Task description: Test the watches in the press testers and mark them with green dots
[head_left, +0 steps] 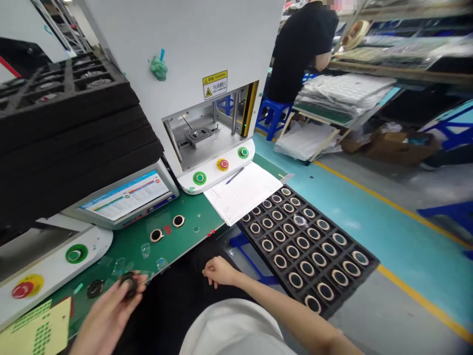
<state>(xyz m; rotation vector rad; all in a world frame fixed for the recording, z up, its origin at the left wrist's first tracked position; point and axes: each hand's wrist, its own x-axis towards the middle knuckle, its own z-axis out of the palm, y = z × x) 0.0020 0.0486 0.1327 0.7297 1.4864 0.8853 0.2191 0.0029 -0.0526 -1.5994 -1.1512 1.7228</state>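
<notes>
My left hand (120, 303) is closed around a dark round watch-case-like part (129, 286) over the near edge of the green worktop (177, 246). Beside it on the worktop lies another dark round part (95, 289), with several clear plastic film pieces (145, 250) scattered around. Farther back rest two round parts with gold-coloured rims, one left (156, 235) and one right (178, 221). My right hand (221, 271) hovers above my dark-clothed lap, its fingers loosely curled in, and nothing shows in them.
To the right, a black foam tray (281, 283) holds many rimmed round parts. A press machine (207, 162) with buttons stands ahead, paper sheets (244, 192) and a pen before it. Stacked black trays (74, 148) rise above a screen (125, 197). A person (303, 49) sits on a blue stool (273, 116).
</notes>
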